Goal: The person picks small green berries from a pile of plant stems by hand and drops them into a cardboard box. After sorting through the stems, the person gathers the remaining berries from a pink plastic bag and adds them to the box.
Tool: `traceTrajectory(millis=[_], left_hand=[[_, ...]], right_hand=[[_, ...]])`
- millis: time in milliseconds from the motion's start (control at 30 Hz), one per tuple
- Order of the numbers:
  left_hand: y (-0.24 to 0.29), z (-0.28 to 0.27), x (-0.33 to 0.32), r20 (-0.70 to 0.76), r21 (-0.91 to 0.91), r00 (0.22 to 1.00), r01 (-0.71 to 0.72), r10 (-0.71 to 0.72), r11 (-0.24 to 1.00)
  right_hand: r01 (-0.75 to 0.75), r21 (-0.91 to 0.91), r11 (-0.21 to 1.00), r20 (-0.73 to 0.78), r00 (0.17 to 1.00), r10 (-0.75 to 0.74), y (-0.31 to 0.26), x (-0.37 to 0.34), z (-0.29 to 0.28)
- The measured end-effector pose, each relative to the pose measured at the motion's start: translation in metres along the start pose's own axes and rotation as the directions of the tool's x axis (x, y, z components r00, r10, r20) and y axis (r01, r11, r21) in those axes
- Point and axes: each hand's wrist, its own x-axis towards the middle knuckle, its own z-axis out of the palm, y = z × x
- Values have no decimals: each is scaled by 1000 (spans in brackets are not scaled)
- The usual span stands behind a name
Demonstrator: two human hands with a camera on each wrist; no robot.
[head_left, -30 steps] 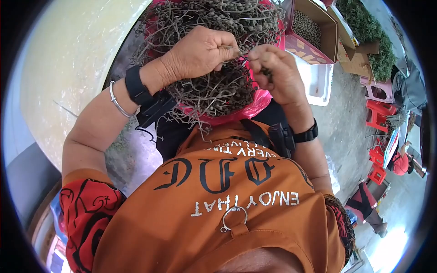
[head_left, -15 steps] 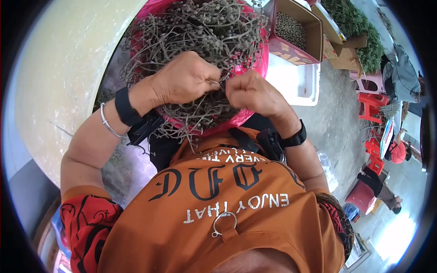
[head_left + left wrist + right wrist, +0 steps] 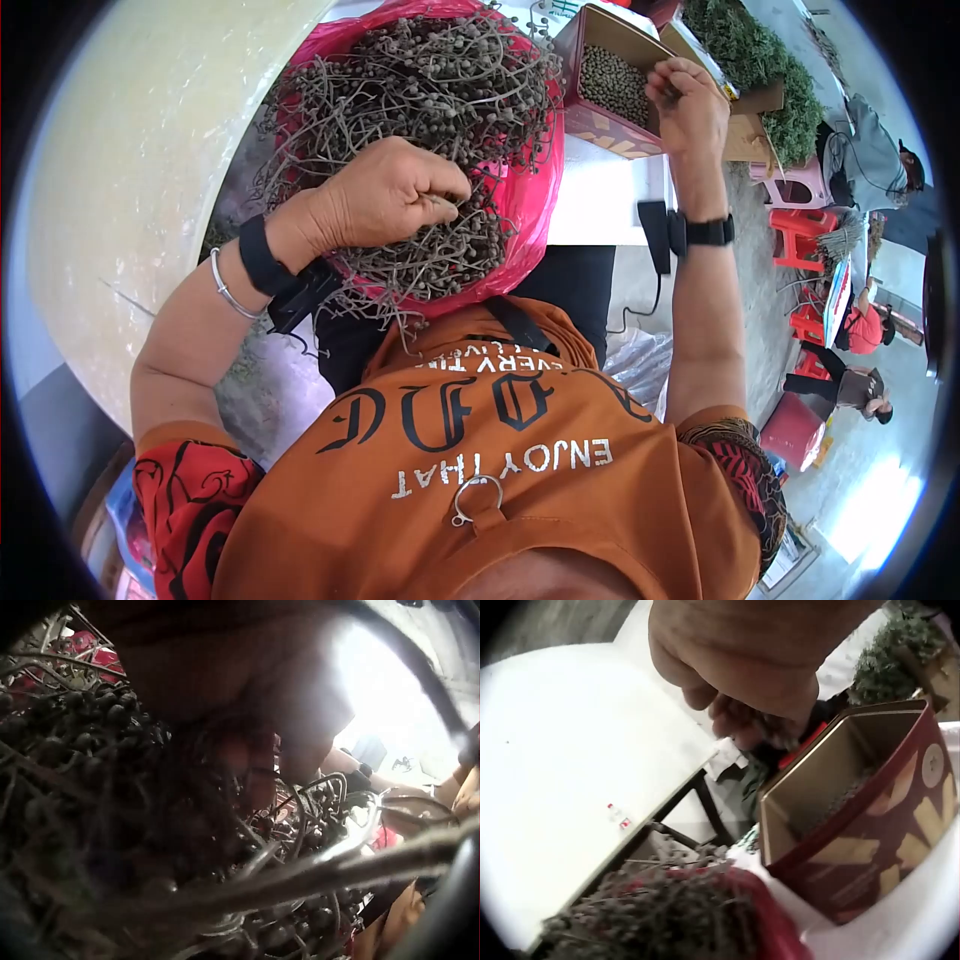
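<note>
A heaped bundle of thin grey-brown stems with small round berries (image 3: pixel 400 110) fills a pink plastic bag (image 3: pixel 530 210) at my lap. My left hand (image 3: pixel 385 195) is over the near part of the heap, thumb and forefinger pinched together on a stem; dark shadow hides much of the fingertips in the left wrist view. Up at the right, my right hand (image 3: pixel 690 110) is raised by the open edge of a red tin box (image 3: pixel 870 847), its fingers curled round a few small loose berries (image 3: pixel 769 727). Many loose round berries (image 3: pixel 612 85) lie inside the box.
The box stands on a white surface (image 3: pixel 610 195) right of the bag. Behind it is a heap of green sprigs (image 3: pixel 760 60). A pale yellowish table (image 3: pixel 140 150) curves along the left. Red stools (image 3: pixel 797 238) and other people are farther right.
Both hands were together over the heap, working at a stem. Since then the right hand has moved right and away to the box, while the left hand has stayed over the stems.
</note>
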Motion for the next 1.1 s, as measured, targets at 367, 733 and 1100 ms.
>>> traceTrajectory(millis=[367, 733, 1100], left_hand=[[2, 5, -3, 167, 356, 964, -256, 208, 899], [5, 10, -13, 176, 549, 943, -331, 281, 767], [6, 13, -10, 131, 509, 910, -402, 394, 761]], right_hand=[[113, 175, 978, -20, 994, -111, 22, -15, -1], [1, -92, 996, 510, 859, 47, 13, -122, 45], [343, -562, 753, 584, 809, 66, 18, -133, 81]])
